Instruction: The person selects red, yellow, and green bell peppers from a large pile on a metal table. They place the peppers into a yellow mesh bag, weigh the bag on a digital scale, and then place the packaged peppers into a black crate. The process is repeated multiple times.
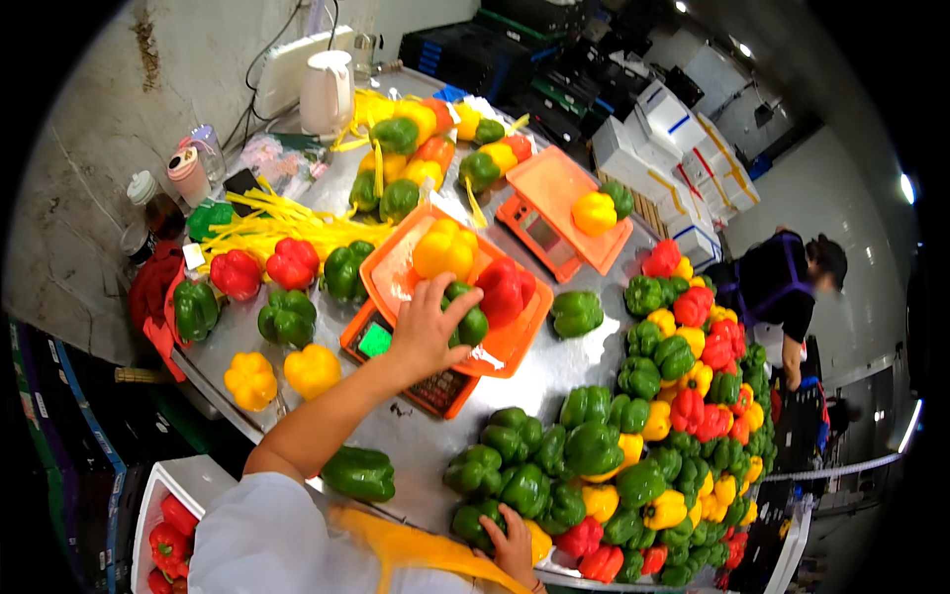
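My left hand (430, 323) has its fingers around a green bell pepper (470, 325) in the tray of an orange digital scale (512, 353). A yellow bell pepper (445, 250) and a red bell pepper (505, 291) lie in the same tray, beside my fingers. Near the table's front edge my right hand (512, 546) rests on a green bell pepper (475, 523) at the edge of a large pile; its grip is partly hidden. A second orange scale (557, 189) holds another yellow pepper (594, 214) and a green one.
Loose peppers lie on the metal table (415, 438). Yellow ties (297, 226), bundled peppers (401, 167), cups and a kettle (326, 93) stand towards the wall. A foam box (178, 482) of red peppers is at lower left. A person (779, 286) bends beyond the pile.
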A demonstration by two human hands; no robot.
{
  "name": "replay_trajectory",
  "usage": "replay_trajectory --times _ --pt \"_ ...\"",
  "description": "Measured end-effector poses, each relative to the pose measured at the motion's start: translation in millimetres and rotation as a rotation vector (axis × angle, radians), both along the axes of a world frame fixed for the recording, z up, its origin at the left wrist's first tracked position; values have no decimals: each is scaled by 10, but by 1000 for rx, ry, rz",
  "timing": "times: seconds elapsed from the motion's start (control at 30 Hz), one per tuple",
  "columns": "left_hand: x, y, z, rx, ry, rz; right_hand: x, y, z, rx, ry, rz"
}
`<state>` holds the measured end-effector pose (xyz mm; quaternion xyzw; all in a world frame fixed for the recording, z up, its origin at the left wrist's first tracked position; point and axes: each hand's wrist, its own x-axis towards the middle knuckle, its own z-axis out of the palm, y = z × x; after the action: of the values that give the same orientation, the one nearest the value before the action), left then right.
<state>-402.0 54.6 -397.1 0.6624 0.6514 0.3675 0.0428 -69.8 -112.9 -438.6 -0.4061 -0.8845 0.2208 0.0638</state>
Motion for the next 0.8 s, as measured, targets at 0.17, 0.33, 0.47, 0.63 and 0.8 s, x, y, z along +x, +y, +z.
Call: replay_trajectory --times 0.17,0.33,0.47,0.63,0.8 --pt "15 5 9 45 -41 9 23 -24 -34 34 -21 -32" --pt "-100 -55 -82 82 -208 -7 -83 62 33 -51 -17 -9" --pt "-410 -261 69 314 -293 200 52 -35 -94 -39 -27 -16" --pt "-804 -983 -38 410 -341 491 -17 -12 -106 0 -54 -7" --pt "-821 -1500 -283 297 -376 632 -38 -1 -19 -67 -74 -14"
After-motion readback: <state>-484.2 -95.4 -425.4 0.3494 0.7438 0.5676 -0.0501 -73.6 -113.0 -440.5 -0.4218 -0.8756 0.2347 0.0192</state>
